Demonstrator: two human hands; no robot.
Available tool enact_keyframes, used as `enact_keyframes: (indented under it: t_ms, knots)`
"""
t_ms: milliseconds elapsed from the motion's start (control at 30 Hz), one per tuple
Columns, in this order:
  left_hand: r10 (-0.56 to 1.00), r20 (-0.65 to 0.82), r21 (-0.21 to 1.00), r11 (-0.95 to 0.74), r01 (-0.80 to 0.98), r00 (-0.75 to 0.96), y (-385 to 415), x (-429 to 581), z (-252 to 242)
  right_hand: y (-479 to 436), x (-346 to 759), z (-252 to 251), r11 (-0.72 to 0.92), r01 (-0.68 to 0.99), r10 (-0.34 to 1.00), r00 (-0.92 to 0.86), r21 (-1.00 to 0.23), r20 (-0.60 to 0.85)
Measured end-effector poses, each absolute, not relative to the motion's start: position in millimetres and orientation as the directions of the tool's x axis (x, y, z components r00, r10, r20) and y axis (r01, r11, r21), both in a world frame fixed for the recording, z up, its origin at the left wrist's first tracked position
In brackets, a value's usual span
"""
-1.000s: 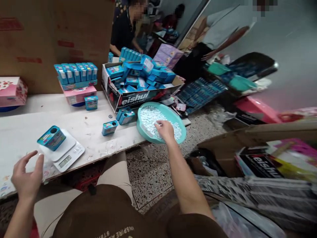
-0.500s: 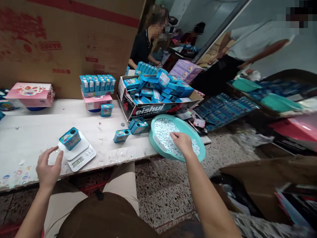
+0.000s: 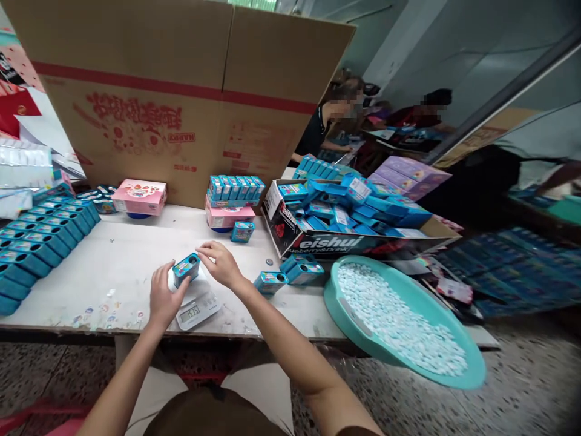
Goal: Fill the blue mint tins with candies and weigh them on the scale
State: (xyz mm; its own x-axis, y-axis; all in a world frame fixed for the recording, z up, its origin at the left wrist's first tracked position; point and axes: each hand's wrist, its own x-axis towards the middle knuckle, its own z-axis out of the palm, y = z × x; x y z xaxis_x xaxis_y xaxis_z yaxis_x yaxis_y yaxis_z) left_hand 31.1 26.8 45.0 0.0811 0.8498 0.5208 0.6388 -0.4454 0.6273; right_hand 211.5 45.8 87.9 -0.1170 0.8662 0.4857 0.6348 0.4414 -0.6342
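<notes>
A small blue tin [image 3: 186,269] with a round hole on top stands on a white digital scale [image 3: 197,307] on the pale table [image 3: 113,266]. My left hand [image 3: 163,297] holds the tin's near side with fingers curled round it. My right hand [image 3: 221,262] hovers at the tin's top right, thumb and fingertips pinched together over the hole; what they hold is too small to see. A teal basin [image 3: 403,321] of small white candies sits at the table's right end, overhanging the edge.
Rows of blue tins [image 3: 36,242] lie at the left. An open carton [image 3: 345,227] heaped with blue tins sits behind the basin, two loose tins [image 3: 290,277] before it. Pink boxes [image 3: 138,197] and a large cardboard sheet [image 3: 181,97] stand at the back. Other people work beyond.
My right hand left the candy basin and came over to the tin on the scale. My left hand closed on the tin. The view swung left.
</notes>
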Motion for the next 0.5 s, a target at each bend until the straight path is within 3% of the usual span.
enact_keyframes:
  t_ms: [133, 233, 367, 500]
  knots:
    - [0.863, 0.490, 0.630, -0.449, 0.634, 0.124, 34, 30, 40, 60, 201, 78, 0.408, 0.710, 0.898, -0.199, -0.574, 0.392]
    - [0.868, 0.472, 0.637, -0.456, 0.621, 0.154, 39, 32, 37, 58, 205, 77, 0.394, 0.701, 0.903, -0.175, -0.594, 0.393]
    - [0.880, 0.420, 0.626, -0.459, 0.631, 0.223, 44, 34, 41, 45, 215, 75, 0.351, 0.597, 0.896, 0.010, -0.722, 0.444]
    - [0.894, 0.315, 0.572, -0.447, 0.688, 0.319, 62, 12, 53, 13, 222, 46, 0.204, 0.574, 0.890, 0.228, -0.793, 0.394]
